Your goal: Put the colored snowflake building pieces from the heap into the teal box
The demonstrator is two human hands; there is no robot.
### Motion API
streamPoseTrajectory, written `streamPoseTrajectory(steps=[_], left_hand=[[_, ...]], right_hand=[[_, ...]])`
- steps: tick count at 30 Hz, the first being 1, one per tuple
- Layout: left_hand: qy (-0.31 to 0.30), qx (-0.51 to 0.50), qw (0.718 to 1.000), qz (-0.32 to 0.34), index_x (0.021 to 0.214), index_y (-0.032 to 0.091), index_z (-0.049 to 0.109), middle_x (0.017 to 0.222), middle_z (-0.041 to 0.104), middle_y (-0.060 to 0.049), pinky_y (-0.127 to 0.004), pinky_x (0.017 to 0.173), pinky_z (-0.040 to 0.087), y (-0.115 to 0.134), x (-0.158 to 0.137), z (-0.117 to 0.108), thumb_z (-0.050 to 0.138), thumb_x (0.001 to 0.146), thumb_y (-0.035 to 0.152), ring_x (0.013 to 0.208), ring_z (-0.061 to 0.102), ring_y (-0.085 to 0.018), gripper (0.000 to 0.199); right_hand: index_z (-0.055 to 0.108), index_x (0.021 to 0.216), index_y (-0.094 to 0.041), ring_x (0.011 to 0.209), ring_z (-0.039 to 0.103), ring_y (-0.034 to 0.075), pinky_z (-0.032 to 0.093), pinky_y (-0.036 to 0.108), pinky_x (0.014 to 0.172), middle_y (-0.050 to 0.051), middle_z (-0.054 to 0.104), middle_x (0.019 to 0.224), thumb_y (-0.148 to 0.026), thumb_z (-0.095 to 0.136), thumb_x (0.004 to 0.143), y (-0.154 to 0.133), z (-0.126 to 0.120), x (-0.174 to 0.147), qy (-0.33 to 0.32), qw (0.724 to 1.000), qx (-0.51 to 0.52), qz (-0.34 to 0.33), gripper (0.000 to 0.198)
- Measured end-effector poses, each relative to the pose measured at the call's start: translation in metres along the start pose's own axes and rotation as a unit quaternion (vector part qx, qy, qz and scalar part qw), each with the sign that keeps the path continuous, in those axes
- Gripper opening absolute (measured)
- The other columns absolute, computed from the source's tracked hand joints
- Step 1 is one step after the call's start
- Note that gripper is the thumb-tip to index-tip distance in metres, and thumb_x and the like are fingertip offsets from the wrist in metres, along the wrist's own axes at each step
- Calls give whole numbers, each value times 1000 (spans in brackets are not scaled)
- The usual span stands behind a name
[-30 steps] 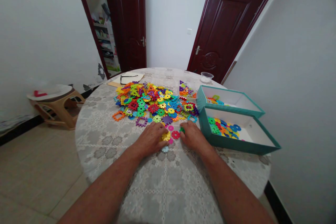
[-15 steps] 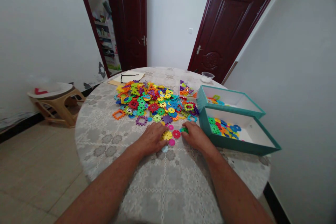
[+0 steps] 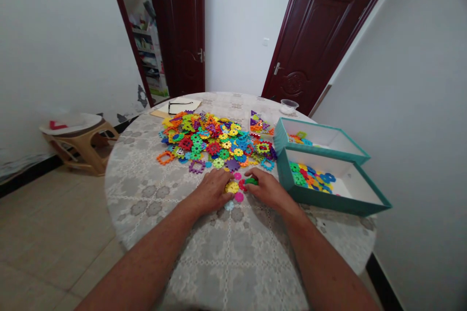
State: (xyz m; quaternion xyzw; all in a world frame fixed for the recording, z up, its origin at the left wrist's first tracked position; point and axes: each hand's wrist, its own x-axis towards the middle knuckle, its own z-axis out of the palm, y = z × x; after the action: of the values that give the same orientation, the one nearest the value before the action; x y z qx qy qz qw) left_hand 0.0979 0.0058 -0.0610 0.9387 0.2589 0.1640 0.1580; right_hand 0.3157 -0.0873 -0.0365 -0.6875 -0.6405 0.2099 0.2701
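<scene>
My left hand (image 3: 215, 188) rests low on the table, fingers and thumb closed around the edge of a yellow snowflake disc (image 3: 232, 187). Pink discs (image 3: 239, 197) lie just beside that one, and a pale blue disc (image 3: 229, 205) sits below my left thumb. Between finger and thumb, my right hand (image 3: 268, 188) pinches a green snowflake disc (image 3: 251, 181). It is close against a red disc (image 3: 242, 185), which it partly hides. Whether green and red are joined, I cannot tell.
Beyond my hands spreads a heap of colourful plastic pieces (image 3: 204, 138). Two teal boxes (image 3: 335, 201) with pieces inside stand at the right. Farther back are a clear bowl (image 3: 289, 105), triangular pieces (image 3: 259, 124), and glasses (image 3: 179, 104) on paper.
My right hand has moved left with the green disc, up to the red disc beside the yellow one. My left hand has barely moved.
</scene>
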Motion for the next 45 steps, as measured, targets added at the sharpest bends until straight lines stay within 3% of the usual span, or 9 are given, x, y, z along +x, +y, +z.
streamPoseTrajectory(steps=[2,8,13,18,24,28,32,40,45], left_hand=[[-4,2,1000,-3,125,24,63,120,67,-8,-40,94,44,0,0,1,73,89,34,110,58,-28,39],[-13,8,1000,-18,111,23,65,114,68,-8,-40,91,45,3,2,0,72,87,33,106,59,-28,27],[-12,7,1000,-25,110,23,65,114,69,-7,-40,89,45,4,3,-1,73,86,31,105,60,-28,27],[-18,1,999,-32,108,24,65,111,69,-6,-38,87,45,4,4,-2,76,84,31,104,61,-27,27],[-15,-5,999,-39,104,24,62,108,69,-4,-36,83,44,7,5,-5,76,83,30,100,60,-26,26],[-24,-11,998,-51,103,25,60,109,69,-4,-36,82,44,9,4,-7,74,84,30,100,60,-26,24],[-29,-26,998,-56,106,25,59,111,69,-4,-37,83,43,10,4,-8,71,85,27,102,60,-26,24],[-16,-132,990,-48,102,24,59,105,67,-3,-32,84,45,12,2,-12,65,81,18,99,60,-22,22],[17,-222,974,-32,108,25,63,100,69,-1,-30,84,47,10,2,-10,66,81,18,92,61,-19,28]], right_hand=[[68,121,-22,100,65,22,44,31,88,7,74,110,-23,68,90,-3,2,-1,-13,1000,-9,-11,31],[71,100,-17,99,62,21,43,29,88,8,69,106,-23,67,89,0,8,2,-28,995,-93,4,13],[70,116,-17,107,61,23,42,30,94,10,68,115,-23,70,87,5,6,6,-24,997,-75,-10,30],[66,101,-18,97,59,20,41,27,83,6,67,104,-21,74,82,2,2,12,-40,996,-80,3,21],[59,96,-23,81,58,17,36,25,69,-3,67,88,-21,71,80,2,1,9,-30,999,7,12,21],[69,110,-25,91,64,21,44,29,80,1,74,101,-20,70,82,-1,3,5,-23,998,54,-14,28],[73,117,-23,102,67,24,47,32,90,5,77,111,-20,66,83,-9,6,3,-55,998,17,-36,34],[75,110,-23,99,68,22,48,29,88,4,78,109,-16,64,85,-20,8,-1,-89,991,19,-95,28],[71,97,-22,84,65,20,44,28,76,2,75,93,-26,62,94,-27,13,-3,-64,991,29,-111,10]])
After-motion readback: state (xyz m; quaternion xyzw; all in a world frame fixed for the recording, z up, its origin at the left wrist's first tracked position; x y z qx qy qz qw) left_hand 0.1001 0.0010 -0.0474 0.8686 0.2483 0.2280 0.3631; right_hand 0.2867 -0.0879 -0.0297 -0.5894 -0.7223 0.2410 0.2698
